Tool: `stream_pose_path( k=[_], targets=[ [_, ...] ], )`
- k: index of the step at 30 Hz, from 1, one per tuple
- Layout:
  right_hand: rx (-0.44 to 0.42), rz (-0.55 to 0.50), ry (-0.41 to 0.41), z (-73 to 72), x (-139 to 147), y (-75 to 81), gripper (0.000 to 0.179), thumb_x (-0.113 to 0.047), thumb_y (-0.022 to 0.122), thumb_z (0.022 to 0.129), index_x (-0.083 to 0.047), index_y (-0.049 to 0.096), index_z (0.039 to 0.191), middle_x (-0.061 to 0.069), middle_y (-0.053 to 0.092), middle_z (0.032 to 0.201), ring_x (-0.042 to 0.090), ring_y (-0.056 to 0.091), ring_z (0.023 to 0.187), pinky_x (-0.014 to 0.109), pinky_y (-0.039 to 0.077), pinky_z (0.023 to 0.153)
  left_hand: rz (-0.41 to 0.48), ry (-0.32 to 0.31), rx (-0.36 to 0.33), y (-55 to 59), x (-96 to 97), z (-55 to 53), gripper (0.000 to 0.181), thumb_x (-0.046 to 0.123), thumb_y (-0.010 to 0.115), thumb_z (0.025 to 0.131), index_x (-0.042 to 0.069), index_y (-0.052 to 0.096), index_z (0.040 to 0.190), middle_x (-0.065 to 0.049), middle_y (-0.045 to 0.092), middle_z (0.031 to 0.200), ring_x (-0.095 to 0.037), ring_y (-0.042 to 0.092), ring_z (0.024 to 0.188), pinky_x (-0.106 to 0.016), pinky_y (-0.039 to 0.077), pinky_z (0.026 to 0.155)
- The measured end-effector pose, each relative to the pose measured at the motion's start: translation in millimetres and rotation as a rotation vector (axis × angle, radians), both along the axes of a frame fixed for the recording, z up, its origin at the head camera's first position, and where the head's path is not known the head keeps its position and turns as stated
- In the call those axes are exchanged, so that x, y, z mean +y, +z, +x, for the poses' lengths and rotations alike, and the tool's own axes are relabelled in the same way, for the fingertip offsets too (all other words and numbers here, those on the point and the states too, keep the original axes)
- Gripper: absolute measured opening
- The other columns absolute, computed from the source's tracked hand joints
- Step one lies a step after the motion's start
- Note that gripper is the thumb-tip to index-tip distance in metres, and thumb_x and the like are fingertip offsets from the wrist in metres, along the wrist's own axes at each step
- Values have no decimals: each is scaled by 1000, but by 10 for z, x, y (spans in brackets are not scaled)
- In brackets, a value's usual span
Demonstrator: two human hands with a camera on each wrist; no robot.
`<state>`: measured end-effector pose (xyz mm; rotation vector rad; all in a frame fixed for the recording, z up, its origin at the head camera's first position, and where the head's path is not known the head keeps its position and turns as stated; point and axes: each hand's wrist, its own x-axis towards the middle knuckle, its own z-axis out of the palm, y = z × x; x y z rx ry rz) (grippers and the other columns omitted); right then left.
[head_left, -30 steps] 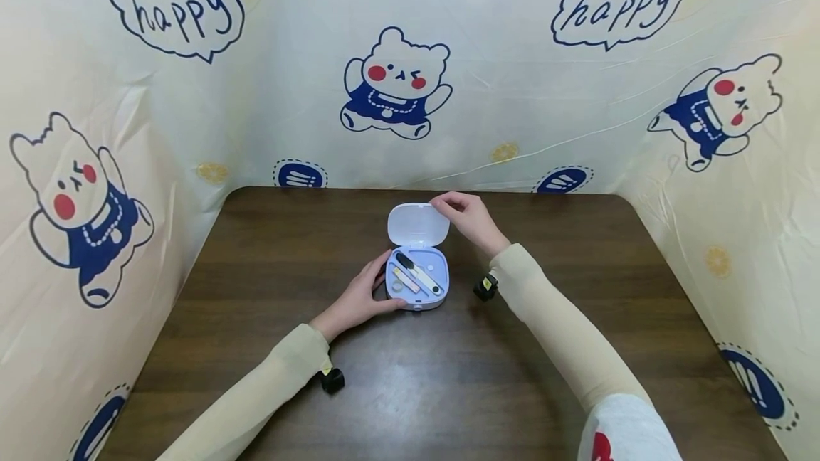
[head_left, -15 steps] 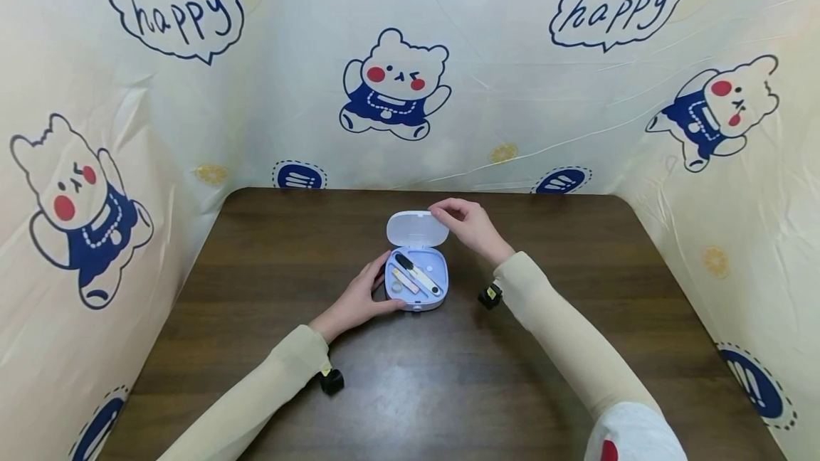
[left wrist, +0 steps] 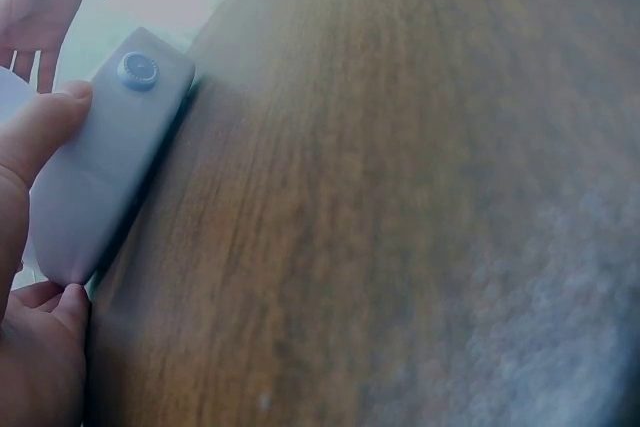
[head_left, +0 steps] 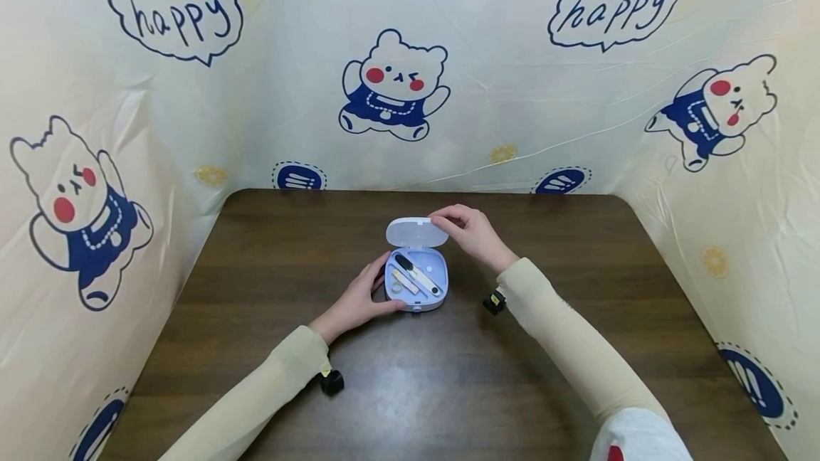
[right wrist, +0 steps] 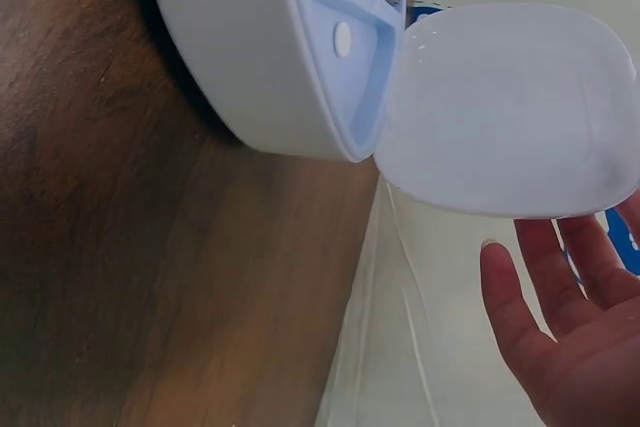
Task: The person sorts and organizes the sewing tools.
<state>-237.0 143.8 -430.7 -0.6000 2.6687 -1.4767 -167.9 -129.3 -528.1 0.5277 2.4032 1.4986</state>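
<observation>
A small light-blue case (head_left: 430, 306) stands on the table with its translucent hinged lid (head_left: 417, 233) raised. Inside lie a slim white tool with a black end (head_left: 423, 279) and a short pale strip (head_left: 406, 281); their exact kinds are too small to tell. My left hand (head_left: 359, 302) grips the case's left side, thumb at the front edge. A round button (left wrist: 138, 70) shows on the front wall in the left wrist view. My right hand (head_left: 477, 237) holds the lid's far right corner between thumb and fingers. In the right wrist view, fingertips (right wrist: 545, 247) meet the lid's edge, partly behind it.
The dark wooden table (head_left: 307, 247) ends at a patterned curtain (head_left: 500, 91) on its back and both sides. A black wrist camera (head_left: 332, 383) hangs under the left cuff, and a second black camera (head_left: 495, 302) under the right cuff.
The lid has tilted forward and lower over the case, with my right hand coming down and nearer along with it. My left hand and the case have stayed in place.
</observation>
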Motion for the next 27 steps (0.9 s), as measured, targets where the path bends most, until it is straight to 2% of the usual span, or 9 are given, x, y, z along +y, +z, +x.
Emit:
stream_pose_path(
  k=[8,22,27],
  targets=[
    [-13,25,9,23,19,-5,24,-27,67,104,-12,77,120,5,72,116,22,66,99,39,59,90,7,-4,4,-9,4,-10,110,32,88,86,9,17,167,-15,23,169,-25,30,155,-37,34,121],
    [-60,52,27,86,52,-24,29,-33,65,105,-15,75,124,4,71,123,23,65,109,45,58,98,27,-5,24,-32,-1,-30,109,28,88,86,7,18,167,-17,24,169,-27,36,152,-37,36,120],
    [-73,47,31,124,54,-40,30,-35,65,104,-16,75,124,3,71,123,23,65,110,46,57,99,28,-2,27,-49,1,-24,109,27,88,87,7,18,167,-16,24,168,-26,34,153,-35,36,120]
  ],
)
